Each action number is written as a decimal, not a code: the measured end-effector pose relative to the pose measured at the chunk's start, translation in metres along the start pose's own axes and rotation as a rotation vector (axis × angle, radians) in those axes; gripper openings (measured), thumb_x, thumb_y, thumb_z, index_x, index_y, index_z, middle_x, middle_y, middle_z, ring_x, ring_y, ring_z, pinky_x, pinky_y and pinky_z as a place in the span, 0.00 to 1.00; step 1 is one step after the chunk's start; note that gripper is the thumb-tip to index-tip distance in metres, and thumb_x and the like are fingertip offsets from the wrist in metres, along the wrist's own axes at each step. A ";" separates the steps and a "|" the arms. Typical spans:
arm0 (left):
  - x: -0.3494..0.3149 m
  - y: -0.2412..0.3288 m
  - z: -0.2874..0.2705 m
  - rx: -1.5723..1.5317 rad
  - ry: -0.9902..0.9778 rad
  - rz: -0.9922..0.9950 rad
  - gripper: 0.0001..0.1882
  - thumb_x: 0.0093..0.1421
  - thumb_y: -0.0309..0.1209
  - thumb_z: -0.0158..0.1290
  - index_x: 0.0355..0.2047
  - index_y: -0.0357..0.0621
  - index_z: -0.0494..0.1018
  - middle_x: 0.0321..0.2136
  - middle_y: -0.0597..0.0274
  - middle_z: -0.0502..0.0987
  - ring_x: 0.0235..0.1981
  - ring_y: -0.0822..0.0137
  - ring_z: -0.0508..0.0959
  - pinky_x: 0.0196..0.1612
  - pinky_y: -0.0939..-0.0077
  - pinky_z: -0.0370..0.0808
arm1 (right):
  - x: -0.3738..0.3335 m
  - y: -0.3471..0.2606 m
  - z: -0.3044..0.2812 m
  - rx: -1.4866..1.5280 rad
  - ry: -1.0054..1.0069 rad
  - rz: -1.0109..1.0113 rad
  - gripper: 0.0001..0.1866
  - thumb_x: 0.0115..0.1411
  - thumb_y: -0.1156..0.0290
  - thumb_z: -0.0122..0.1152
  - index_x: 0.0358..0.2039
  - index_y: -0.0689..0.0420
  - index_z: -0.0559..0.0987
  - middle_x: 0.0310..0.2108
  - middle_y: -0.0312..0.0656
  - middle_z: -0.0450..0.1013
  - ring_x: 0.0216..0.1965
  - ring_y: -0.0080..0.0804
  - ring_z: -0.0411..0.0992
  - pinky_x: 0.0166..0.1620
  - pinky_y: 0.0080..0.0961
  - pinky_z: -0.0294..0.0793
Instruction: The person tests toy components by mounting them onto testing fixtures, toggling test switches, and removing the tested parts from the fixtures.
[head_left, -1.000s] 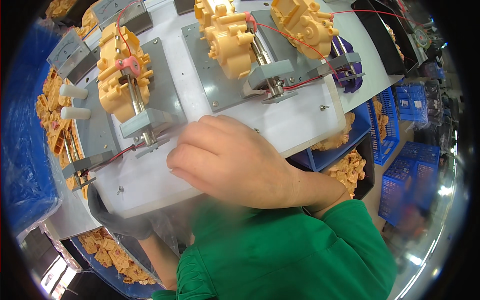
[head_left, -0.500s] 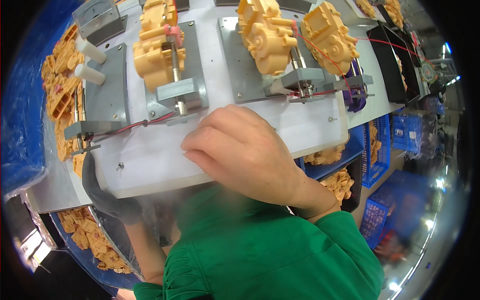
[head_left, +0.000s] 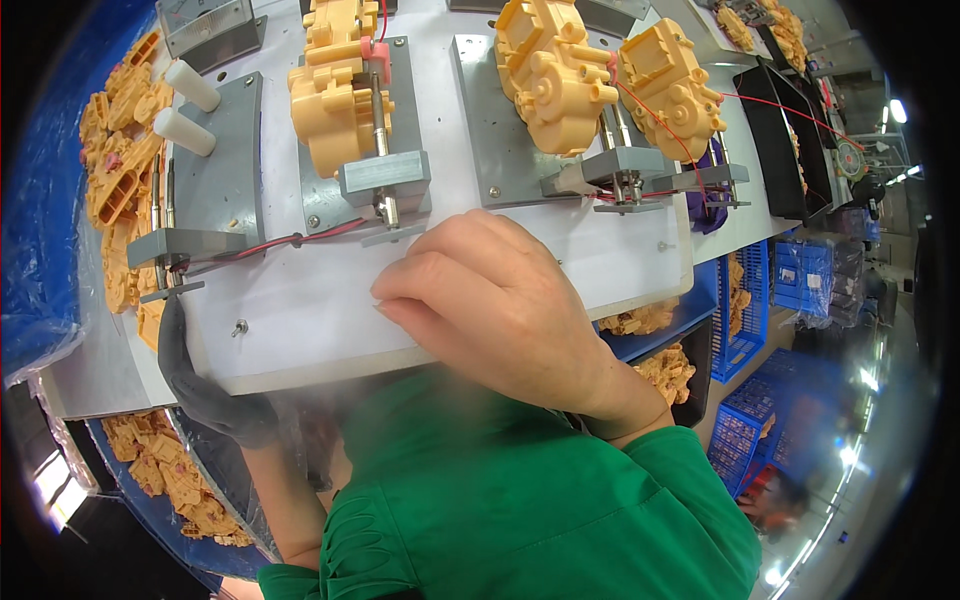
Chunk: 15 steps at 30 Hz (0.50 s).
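Note:
My left hand (head_left: 215, 390), in a dark grey glove, reaches up at the left edge of the white board (head_left: 300, 345). One gloved finger is stretched up to the small flat grey plate (head_left: 172, 291) under a probe fixture (head_left: 190, 243); the other fingers are mostly hidden. My bare right hand (head_left: 490, 310) is closed over the front middle of the board, thumb against the curled fingers, nothing showing between them. Just beyond it, a yellow plastic gear housing (head_left: 340, 125) sits on a fixture with a grey clamp block (head_left: 384, 177) and metal pin.
More yellow housings (head_left: 555, 85) stand on fixtures to the right, with red wires. Two white posts (head_left: 185, 131) rise from the left grey plate. Yellow parts (head_left: 125, 180) are heaped at far left. Blue crates (head_left: 740, 310) and a black tray (head_left: 785, 140) are at right.
The view has shifted slightly, so the fixtures sit a little further right. Both hands keep nearly the same pose and place over the board.

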<state>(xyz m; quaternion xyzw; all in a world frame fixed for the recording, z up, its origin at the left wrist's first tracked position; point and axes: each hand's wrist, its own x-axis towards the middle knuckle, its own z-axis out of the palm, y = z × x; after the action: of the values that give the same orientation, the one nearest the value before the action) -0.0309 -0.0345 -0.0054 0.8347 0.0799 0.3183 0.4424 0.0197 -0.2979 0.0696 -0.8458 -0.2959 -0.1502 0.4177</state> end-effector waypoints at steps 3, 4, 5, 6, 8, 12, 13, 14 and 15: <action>0.000 0.000 0.000 -0.007 0.007 -0.004 0.36 0.75 0.47 0.20 0.62 0.24 0.62 0.59 0.40 0.69 0.60 0.51 0.71 0.65 0.58 0.68 | 0.000 0.000 0.000 0.004 0.001 -0.001 0.12 0.45 0.80 0.73 0.31 0.55 0.80 0.30 0.36 0.73 0.32 0.36 0.73 0.35 0.31 0.73; 0.000 0.000 0.000 -0.014 0.013 -0.011 0.36 0.75 0.47 0.20 0.62 0.24 0.62 0.59 0.40 0.69 0.60 0.51 0.71 0.65 0.58 0.68 | -0.001 0.000 0.000 0.006 0.000 0.001 0.12 0.45 0.80 0.73 0.31 0.55 0.80 0.30 0.36 0.73 0.32 0.36 0.73 0.35 0.31 0.73; 0.000 0.000 0.000 0.003 0.005 0.006 0.36 0.75 0.47 0.20 0.62 0.24 0.62 0.59 0.40 0.69 0.61 0.51 0.71 0.65 0.57 0.68 | -0.001 0.000 0.000 -0.003 -0.001 -0.002 0.12 0.45 0.80 0.73 0.31 0.55 0.80 0.30 0.36 0.73 0.32 0.36 0.73 0.35 0.31 0.73; 0.000 -0.001 0.000 0.007 0.004 0.012 0.36 0.75 0.46 0.20 0.62 0.24 0.62 0.59 0.40 0.69 0.61 0.51 0.71 0.65 0.57 0.68 | -0.001 0.001 0.000 0.008 -0.002 0.005 0.12 0.46 0.80 0.73 0.31 0.55 0.80 0.30 0.36 0.73 0.32 0.36 0.73 0.35 0.31 0.73; 0.000 -0.001 -0.001 0.025 0.002 0.020 0.36 0.75 0.46 0.20 0.61 0.24 0.62 0.59 0.40 0.69 0.61 0.50 0.70 0.66 0.57 0.68 | -0.001 0.001 0.000 0.009 -0.005 0.005 0.12 0.46 0.80 0.73 0.31 0.55 0.80 0.30 0.36 0.73 0.32 0.36 0.73 0.35 0.31 0.73; 0.000 -0.002 -0.001 -0.004 0.013 -0.007 0.36 0.75 0.46 0.19 0.61 0.24 0.63 0.59 0.40 0.69 0.61 0.50 0.70 0.66 0.57 0.68 | -0.002 0.001 0.001 0.015 0.005 0.004 0.12 0.46 0.79 0.73 0.32 0.55 0.80 0.30 0.36 0.73 0.32 0.36 0.73 0.35 0.31 0.73; 0.000 -0.002 -0.001 -0.048 0.019 -0.033 0.36 0.75 0.46 0.19 0.61 0.24 0.63 0.59 0.40 0.69 0.61 0.50 0.71 0.66 0.57 0.68 | -0.002 0.001 0.001 0.013 0.005 0.004 0.12 0.46 0.79 0.73 0.32 0.55 0.80 0.30 0.36 0.73 0.32 0.36 0.73 0.35 0.31 0.73; -0.001 -0.002 -0.001 -0.012 0.014 -0.005 0.36 0.75 0.46 0.19 0.61 0.24 0.63 0.59 0.40 0.69 0.61 0.50 0.71 0.66 0.57 0.68 | -0.002 0.001 0.001 0.001 0.006 -0.002 0.12 0.46 0.79 0.73 0.32 0.55 0.80 0.30 0.36 0.73 0.32 0.36 0.73 0.35 0.31 0.73; 0.000 -0.002 0.000 0.009 0.008 0.013 0.36 0.75 0.46 0.19 0.61 0.24 0.63 0.59 0.40 0.69 0.61 0.50 0.71 0.66 0.57 0.68 | -0.002 0.001 0.001 0.010 0.005 0.003 0.12 0.46 0.79 0.73 0.32 0.55 0.80 0.30 0.36 0.73 0.32 0.36 0.73 0.35 0.31 0.73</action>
<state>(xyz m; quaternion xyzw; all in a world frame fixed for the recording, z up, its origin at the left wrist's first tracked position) -0.0312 -0.0332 -0.0071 0.8358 0.0778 0.3242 0.4362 0.0188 -0.2984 0.0680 -0.8437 -0.2943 -0.1500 0.4231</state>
